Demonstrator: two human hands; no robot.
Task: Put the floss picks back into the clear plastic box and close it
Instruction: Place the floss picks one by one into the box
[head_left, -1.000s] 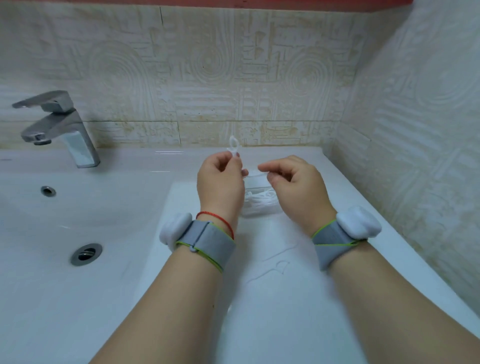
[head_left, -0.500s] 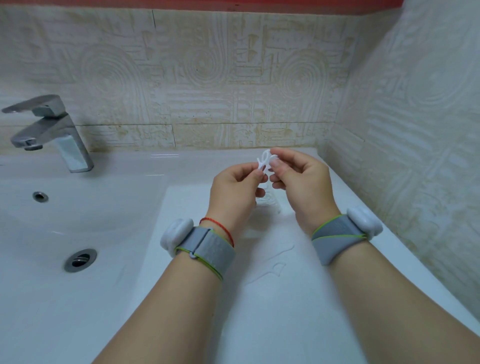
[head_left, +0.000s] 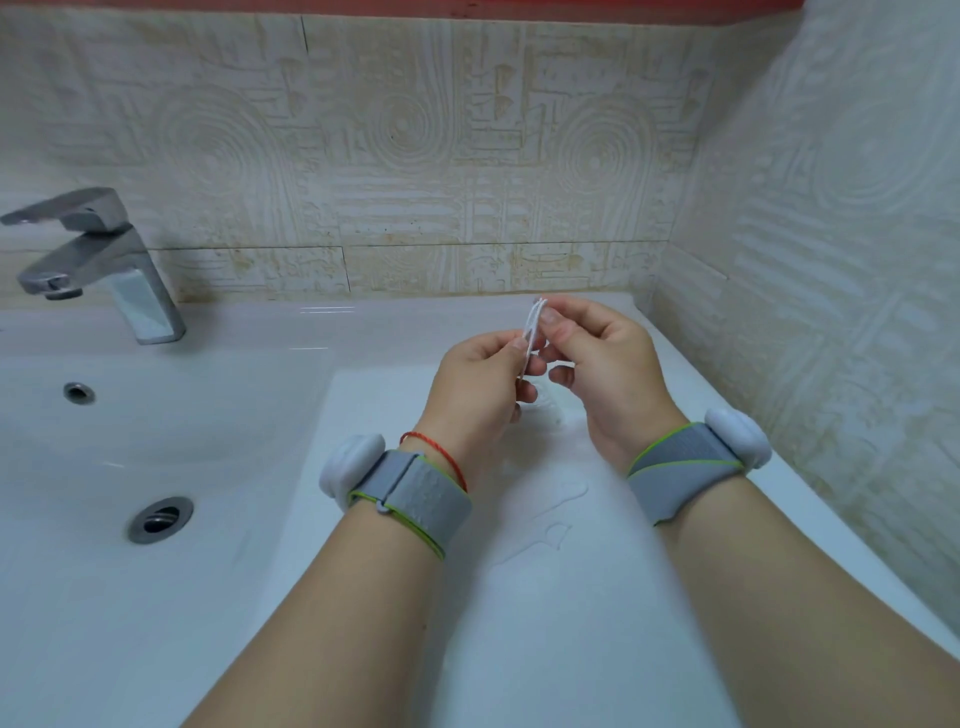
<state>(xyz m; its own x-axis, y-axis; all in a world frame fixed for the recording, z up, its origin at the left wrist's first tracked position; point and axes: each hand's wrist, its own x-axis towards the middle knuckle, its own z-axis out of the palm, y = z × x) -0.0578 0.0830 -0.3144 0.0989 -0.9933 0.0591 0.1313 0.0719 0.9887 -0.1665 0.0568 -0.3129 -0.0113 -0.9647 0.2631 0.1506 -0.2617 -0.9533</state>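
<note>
Floss picks (head_left: 534, 332), a thin white bundle whose count cannot be told, stand nearly upright in the air between the 2 hands, the long axis running from the looped heads at the top down toward the counter. The right hand (head_left: 608, 374) pinches the bundle near its top between thumb and forefinger, with its other fingers loosely curled. The left hand (head_left: 478, 384) pinches it lower down from the opposite side, fingers curled in on it. Just below and a little beyond the hands lies the clear plastic box (head_left: 549, 411), mostly hidden by them, so whether its lid is open cannot be told. Since the bundle points down at the box, the coming move looks like a short lowering, and both hands are about equally near. 2 loose picks (head_left: 563, 496) lie flat on the white counter (head_left: 571, 649) nearer the person, between the wrists and apart from the box. They are not yet gathered, and the right hand seems slightly closer to them. A basin (head_left: 218, 447) with a drain (head_left: 160, 519) and a faucet (head_left: 104, 265) lie to the left
</note>
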